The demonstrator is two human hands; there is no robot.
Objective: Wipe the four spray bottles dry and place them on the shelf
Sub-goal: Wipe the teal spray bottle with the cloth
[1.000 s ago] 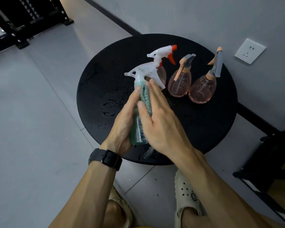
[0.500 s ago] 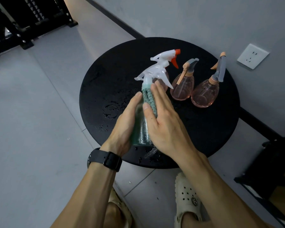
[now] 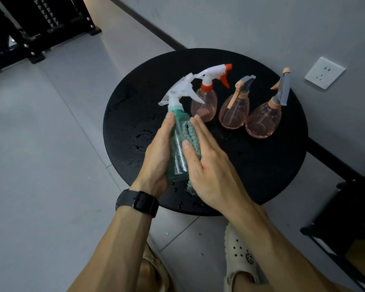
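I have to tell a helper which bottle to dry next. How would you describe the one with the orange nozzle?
On the round black table, three pinkish bottles stand in a row. Take the leftmost, nearest the green bottle; only it has a white trigger head with orange nozzle and collar.

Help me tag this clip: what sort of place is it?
Probably an indoor utility or storage corner: tiled floor, a wall socket low on the grey wall, black metal shelving, and a small round black table.

Three bottles (image 3: pixel 232 110) in row at table (image 3: pixel 261 175) rear, fourth bottle (image 3: pixel 178 142) front-left – btwn both hands
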